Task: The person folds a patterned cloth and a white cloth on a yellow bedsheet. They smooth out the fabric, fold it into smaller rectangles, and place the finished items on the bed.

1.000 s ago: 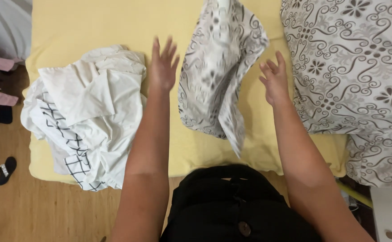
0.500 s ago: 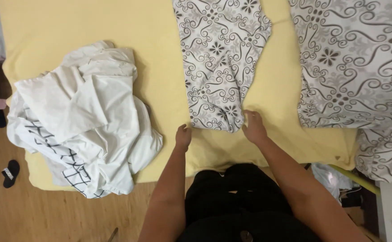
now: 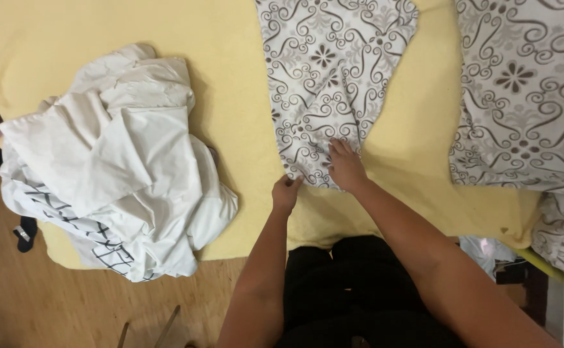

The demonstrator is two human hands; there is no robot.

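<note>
Yellow sheet covers the bed (image 3: 230, 116), and 1 patterned cloth (image 3: 327, 84) lies spread flat on it, white with grey swirls and flowers. Its near edge sits close to the person, right at the bed's front side. The left hand (image 3: 286, 191) is curled tight and pinches the cloth's near corner, likely to keep that edge from sliding. The right hand (image 3: 345, 164) lies on top of the cloth with its fingers spread flat, holding nothing, just pressing down, which looks like smoothing out the bumps. To the left, well apart, a pile of white clothes (image 3: 114, 167) sits bunched up, some with black lines. To the right, a bigger blanket (image 3: 520, 96) with the same swirls hangs over the bed's edge.
</note>
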